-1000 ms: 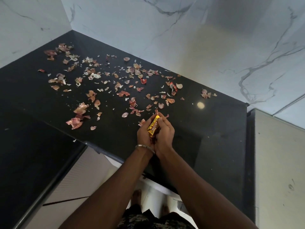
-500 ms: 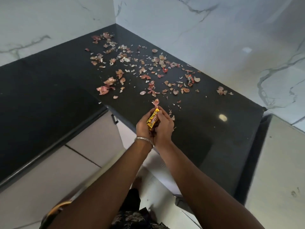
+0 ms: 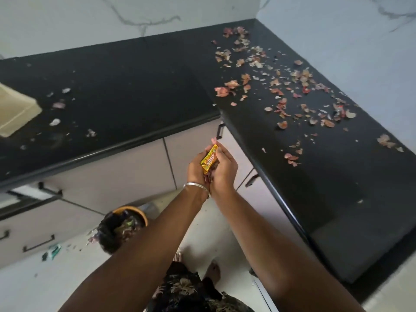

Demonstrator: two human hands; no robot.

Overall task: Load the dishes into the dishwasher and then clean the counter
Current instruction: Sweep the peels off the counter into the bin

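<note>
My left hand (image 3: 195,170) and my right hand (image 3: 225,171) are cupped together in front of the cabinet fronts, off the counter's edge. Between them they hold a yellow candy wrapper (image 3: 209,162) and a clump of reddish onion peels (image 3: 209,176). The black L-shaped counter (image 3: 139,82) runs along the left and the right. Many onion peel scraps (image 3: 276,86) lie scattered over its right arm, up to the corner. A few pale scraps (image 3: 59,105) lie on the left arm.
An orange bin (image 3: 126,224) lined with a black bag stands on the floor at lower left, with litter (image 3: 52,252) beside it. A cream board (image 3: 13,111) lies at the counter's left edge. Cabinet handles (image 3: 219,131) stick out under the counter. My bare feet (image 3: 212,272) are below.
My cupped hands have drawn back from over the counter to the space in front of the cabinets. The view has swung left and down, bringing the bin and left counter into sight.
</note>
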